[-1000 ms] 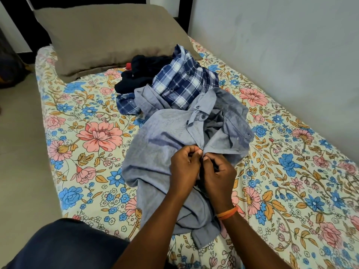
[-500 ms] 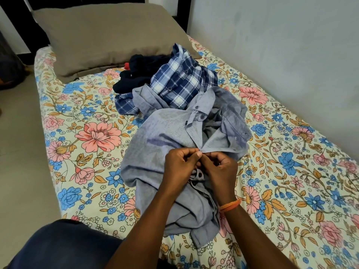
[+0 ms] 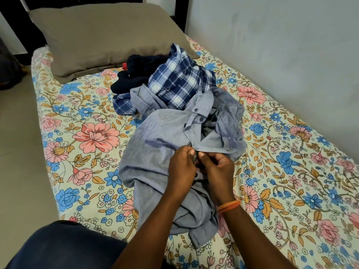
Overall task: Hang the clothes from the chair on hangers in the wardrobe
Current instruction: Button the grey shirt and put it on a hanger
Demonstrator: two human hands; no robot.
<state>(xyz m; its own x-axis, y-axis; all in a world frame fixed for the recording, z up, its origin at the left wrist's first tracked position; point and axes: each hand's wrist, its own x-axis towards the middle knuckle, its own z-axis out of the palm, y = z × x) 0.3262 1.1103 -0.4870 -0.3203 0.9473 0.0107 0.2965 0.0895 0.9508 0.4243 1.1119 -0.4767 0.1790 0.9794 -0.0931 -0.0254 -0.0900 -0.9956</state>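
Both hands, left hand [image 3: 181, 167] and right hand [image 3: 218, 168], pinch the grey shirt [image 3: 155, 152] placket (seemingly at a button) with curled fingers.

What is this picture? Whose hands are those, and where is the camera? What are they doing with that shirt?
There is no robot here. A person wears a camera on their head, so you see what they see, looking down at their own two arms. The left hand and the right hand meet in the middle and both pinch the front edge of a light blue shirt, right where its buttons run. The shirt lies crumpled on a bed with a flowery bedsheet. Behind it lie a blue and white checked shirt and a dark navy garment, then a brown pillow. The right wrist wears an orange band. No hanger or wardrobe shows.
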